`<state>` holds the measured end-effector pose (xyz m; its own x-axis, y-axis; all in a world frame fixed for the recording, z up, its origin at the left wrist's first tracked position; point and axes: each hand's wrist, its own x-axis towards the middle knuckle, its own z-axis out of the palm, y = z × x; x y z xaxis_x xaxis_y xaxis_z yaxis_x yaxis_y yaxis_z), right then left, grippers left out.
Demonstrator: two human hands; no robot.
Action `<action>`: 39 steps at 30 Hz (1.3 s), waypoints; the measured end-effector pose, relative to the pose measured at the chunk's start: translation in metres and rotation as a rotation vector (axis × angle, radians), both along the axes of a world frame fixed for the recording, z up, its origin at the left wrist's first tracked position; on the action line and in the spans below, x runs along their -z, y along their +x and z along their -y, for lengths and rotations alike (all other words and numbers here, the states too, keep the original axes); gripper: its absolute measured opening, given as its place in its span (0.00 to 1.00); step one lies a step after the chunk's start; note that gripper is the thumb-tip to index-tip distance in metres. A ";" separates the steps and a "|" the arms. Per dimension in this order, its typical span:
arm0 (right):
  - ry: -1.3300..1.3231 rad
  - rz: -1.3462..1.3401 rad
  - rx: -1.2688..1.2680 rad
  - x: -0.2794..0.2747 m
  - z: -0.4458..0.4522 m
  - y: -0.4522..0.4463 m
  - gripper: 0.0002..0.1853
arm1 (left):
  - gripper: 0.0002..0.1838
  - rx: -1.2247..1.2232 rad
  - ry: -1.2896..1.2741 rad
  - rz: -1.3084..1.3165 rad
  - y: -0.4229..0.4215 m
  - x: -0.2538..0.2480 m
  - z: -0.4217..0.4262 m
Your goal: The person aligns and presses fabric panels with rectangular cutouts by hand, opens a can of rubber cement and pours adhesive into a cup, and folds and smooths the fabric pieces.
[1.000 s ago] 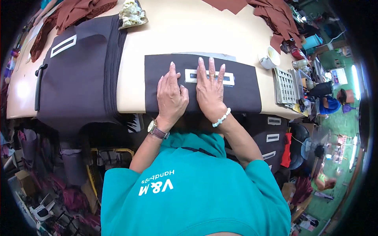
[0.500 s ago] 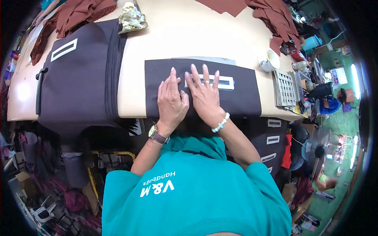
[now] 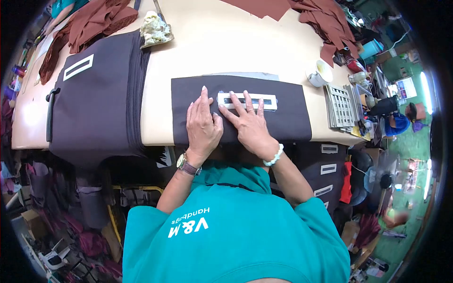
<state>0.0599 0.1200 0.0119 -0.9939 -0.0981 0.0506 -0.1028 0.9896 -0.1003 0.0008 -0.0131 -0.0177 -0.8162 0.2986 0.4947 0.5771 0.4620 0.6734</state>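
Observation:
A dark brown panel lies flat at the table's front edge. On it is a white rectangular frame with a long slot. My right hand, wearing a pale bead bracelet, is spread with its fingertips on the frame. My left hand, with a watch at the wrist, rests on the panel left of the frame, fingers stretched out and holding nothing. A greyish sheet shows from under the panel's far edge.
To the left is a thick stack of dark panels, a white frame on top and a black clamp at its edge. Behind stands a glue-crusted lump. A white cup, slotted boards and reddish-brown pieces are at right.
My right hand has shifted a little right and toward me. Its fingers now uncover more of the white frame's left end. The left hand stays nearly in place; the view has tilted slightly.

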 end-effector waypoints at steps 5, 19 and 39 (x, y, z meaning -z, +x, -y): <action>-0.374 -0.019 0.255 -0.017 -0.060 0.017 0.21 | 0.38 0.000 -0.028 0.007 0.000 -0.002 0.001; -0.308 -0.432 0.888 0.007 -0.112 0.103 0.26 | 0.18 -0.290 -0.325 0.127 0.025 -0.013 0.077; -1.419 -0.246 0.422 -0.102 -0.197 0.025 0.41 | 0.25 0.297 0.758 0.696 -0.153 -0.107 0.044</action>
